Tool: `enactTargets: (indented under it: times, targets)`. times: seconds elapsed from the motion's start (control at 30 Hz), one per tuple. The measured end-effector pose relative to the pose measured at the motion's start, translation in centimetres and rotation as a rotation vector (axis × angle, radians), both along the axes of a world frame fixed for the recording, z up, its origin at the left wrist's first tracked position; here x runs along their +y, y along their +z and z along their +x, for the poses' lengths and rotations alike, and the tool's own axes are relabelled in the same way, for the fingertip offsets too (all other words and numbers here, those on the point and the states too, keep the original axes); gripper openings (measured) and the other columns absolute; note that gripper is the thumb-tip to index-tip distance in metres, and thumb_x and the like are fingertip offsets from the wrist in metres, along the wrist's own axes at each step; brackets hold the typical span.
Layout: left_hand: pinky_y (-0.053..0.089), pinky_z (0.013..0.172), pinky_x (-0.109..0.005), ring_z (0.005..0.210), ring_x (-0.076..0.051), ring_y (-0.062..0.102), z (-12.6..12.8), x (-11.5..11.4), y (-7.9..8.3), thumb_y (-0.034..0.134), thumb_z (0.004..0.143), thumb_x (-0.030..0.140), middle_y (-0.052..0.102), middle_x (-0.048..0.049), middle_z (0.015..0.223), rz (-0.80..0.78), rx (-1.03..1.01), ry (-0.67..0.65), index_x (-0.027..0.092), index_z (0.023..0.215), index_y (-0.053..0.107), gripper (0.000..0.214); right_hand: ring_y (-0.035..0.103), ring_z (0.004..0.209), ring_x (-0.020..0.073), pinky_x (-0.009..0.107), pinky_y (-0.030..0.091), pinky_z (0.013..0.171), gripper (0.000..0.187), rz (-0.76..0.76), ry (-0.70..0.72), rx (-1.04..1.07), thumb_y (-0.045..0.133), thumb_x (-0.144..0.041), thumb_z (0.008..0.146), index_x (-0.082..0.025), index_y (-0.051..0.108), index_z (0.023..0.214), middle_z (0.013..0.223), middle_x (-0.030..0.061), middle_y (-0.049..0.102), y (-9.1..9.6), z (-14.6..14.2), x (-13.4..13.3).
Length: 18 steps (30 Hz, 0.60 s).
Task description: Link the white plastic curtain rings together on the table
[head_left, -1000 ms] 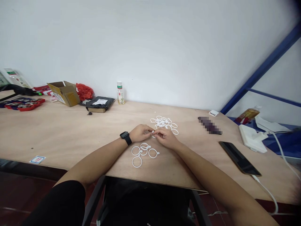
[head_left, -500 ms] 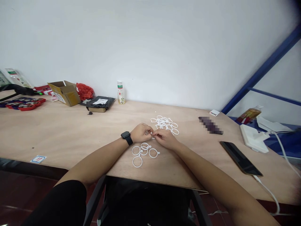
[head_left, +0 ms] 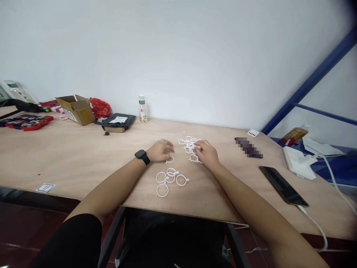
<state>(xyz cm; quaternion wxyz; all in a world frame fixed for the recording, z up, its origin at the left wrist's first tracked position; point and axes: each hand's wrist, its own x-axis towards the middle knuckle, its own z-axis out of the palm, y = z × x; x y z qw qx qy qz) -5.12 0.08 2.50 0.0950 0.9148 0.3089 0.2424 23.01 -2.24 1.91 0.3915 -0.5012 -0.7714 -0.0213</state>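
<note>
Just in from the near edge of the wooden table lies a small group of white rings, some overlapping, each with a little tab where it can be made out. About as near, well to the right, a dark phone lies with a white cable plugged into it. Beyond the group, the left hand, a black watch on its wrist, has its fingers curled over a single ring; whether it grips it I cannot tell. The right hand reaches with bent fingers into the pile of rings, its fingertips too hidden to show any hold. Farther back, a clear bottle stands upright near the pale wall
</note>
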Motion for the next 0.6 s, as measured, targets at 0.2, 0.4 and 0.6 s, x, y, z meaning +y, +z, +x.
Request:
enactTargets:
  times: [0.2, 0.4, 0.6]
  targets:
    - [0.043, 0.096, -0.033, 0.1, -0.021, 0.061, 0.0, 0.5, -1.2, 0.064, 0.071, 0.024, 0.067, -0.0064, 0.107, -0.066, 0.077, 0.059, 0.019, 0.084, 0.071, 0.015, 0.065, 0.081, 0.017, 0.03, 0.053, 0.074, 0.018, 0.031, 0.198, -0.052, 0.054, -0.021, 0.087, -0.023, 0.069, 0.097, 0.105, 0.0056, 0.068, 0.2, -1.2, -1.2]
    - [0.046, 0.075, -0.026, 0.074, -0.015, 0.06, 1.9, -0.9, -0.8, 0.055, 0.079, 0.024, 0.068, -0.002, 0.076, -0.184, -0.086, 0.174, 0.016, 0.081, 0.067, 0.015, 0.064, 0.098, 0.0192, 0.033, 0.054, 0.081, 0.025, 0.054, 0.53, -0.224, 0.055, -0.018, 0.088, -0.024, 0.065, 0.11, 0.11, 0.007, 0.067, 0.2, -4.3, -3.3]
    - [0.039, 0.052, -0.019, 0.056, -0.01, 0.053, 3.6, -1.8, -0.9, 0.052, 0.076, 0.021, 0.063, 0.0002, 0.065, -0.553, -0.323, 0.117, 0.012, 0.089, 0.067, 0.021, 0.065, 0.093, 0.0177, 0.03, 0.054, 0.077, 0.022, 0.093, 0.558, -0.194, 0.054, -0.018, 0.09, -0.025, 0.065, 0.107, 0.105, 0.0062, 0.069, 0.2, -4.5, -3.6]
